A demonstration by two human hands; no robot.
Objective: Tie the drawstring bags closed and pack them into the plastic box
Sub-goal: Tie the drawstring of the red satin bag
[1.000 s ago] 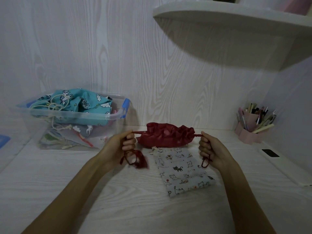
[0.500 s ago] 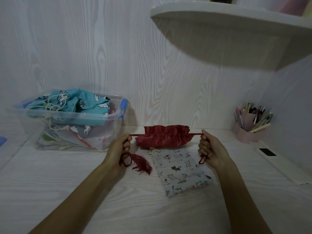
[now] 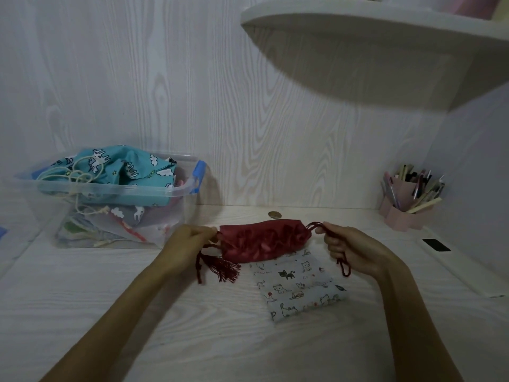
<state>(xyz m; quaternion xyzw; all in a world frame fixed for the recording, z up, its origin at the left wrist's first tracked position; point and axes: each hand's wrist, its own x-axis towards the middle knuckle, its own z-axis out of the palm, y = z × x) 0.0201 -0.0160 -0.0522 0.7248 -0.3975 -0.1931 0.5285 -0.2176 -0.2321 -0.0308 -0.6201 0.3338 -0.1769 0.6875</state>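
Red bag (image 3: 263, 239): bunched up, held just above the table (image 3: 137, 312), between the hands.
Left hand (image 3: 187, 244): pinches the left cord.
Right hand (image 3: 349, 250): grips the right cord.
Cat bag (image 3: 298, 288): flat on the table, under the red bag.
Box (image 3: 110, 194): far left, holds bags.

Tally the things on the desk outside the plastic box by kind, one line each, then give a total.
Drawstring bags: 2, the red bag and the cat-print bag
Pen holders: 1, the pink pen holder
Coin-like discs: 1, the small round disc behind the red bag
Dark flat things: 1, the black rectangle at right
Total: 5
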